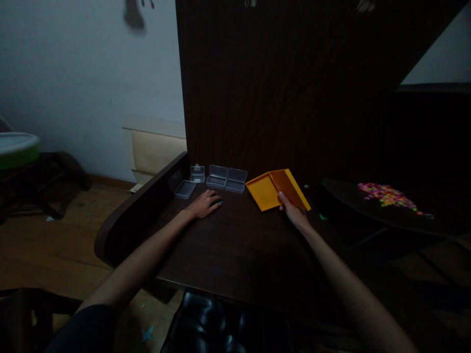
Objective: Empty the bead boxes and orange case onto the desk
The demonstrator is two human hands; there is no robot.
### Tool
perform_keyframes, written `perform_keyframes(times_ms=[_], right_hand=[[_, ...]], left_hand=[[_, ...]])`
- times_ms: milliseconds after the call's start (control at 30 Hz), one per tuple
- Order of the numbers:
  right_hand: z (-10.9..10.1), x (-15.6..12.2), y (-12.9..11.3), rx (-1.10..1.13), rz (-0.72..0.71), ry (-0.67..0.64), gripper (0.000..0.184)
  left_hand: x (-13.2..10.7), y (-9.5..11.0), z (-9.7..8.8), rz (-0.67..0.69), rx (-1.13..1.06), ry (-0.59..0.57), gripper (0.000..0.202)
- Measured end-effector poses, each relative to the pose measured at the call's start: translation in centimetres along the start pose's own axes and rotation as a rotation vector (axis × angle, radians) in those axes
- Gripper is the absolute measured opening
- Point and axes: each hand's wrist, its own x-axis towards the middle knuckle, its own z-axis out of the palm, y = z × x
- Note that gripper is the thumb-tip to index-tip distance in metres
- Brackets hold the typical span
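My right hand grips the near edge of an orange tray, which is tilted up off the dark wooden table. My left hand rests palm down on the table with fingers curled over something small and dark that I cannot make out. Just beyond it stand small clear plastic boxes: a double one, a small one and a loose lid or box at the left.
A dark wooden panel rises behind the table. A pile of small colourful pieces lies on a dark surface at the right. A wooden floor, a light board and a low stool with a green-rimmed object are at the left.
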Motion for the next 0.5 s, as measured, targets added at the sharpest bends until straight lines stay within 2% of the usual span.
perform_keyframes(times_ms=[133, 233, 400, 500], right_hand=[[-1.4, 1.3, 1.0, 0.112, -0.227, -0.021, 0.050], [-2.0, 2.1, 1.9, 0.102, -0.281, -0.076, 0.045], [-1.8, 3.2, 2.9, 0.034, -0.012, -0.258, 0.051], [-1.1, 3.7, 3.1, 0.031, 0.050, -0.337, 0.055]], left_hand=[[0.1, -0.1, 0.1, 0.019, 0.014, 0.004, 0.045], [0.1, -0.2, 0.2, 0.018, 0.019, -0.023, 0.045], [-0.1, -0.3, 0.3, -0.008, 0.011, 0.013, 0.042], [-0.3, -0.3, 0.2, -0.017, 0.009, 0.047, 0.038]])
